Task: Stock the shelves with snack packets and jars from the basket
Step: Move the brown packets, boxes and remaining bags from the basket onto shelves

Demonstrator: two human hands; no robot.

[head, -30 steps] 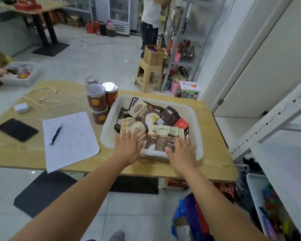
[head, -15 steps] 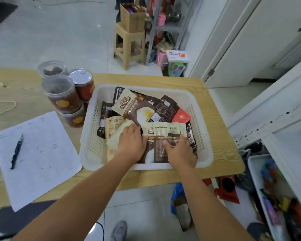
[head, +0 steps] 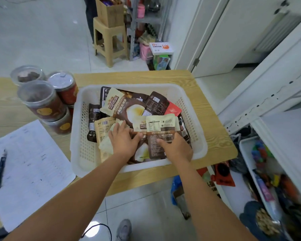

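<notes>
The worktop (head: 137,77) carries the white basket (head: 194,126) at its right end, reaching almost from far edge to near edge. The shelf (head: 288,124) stands just past the right edge. The jars (head: 42,103) are stacked outside the basket, just to its left. Inside, the snack packets (head: 129,108) lie in a loose, overlapping heap. Our left hand (head: 124,144) lies flat on the cream packets, fingers spread and released. Our right hand (head: 178,151) covers the cream-and-brown packet (head: 161,126) on top, thumb across its face. Its fingers are bent at the packet's right side, and we cannot tell whether they have closed. We should pinch that top packet by one edge, steady the heap with the left, and lift clear.
</notes>
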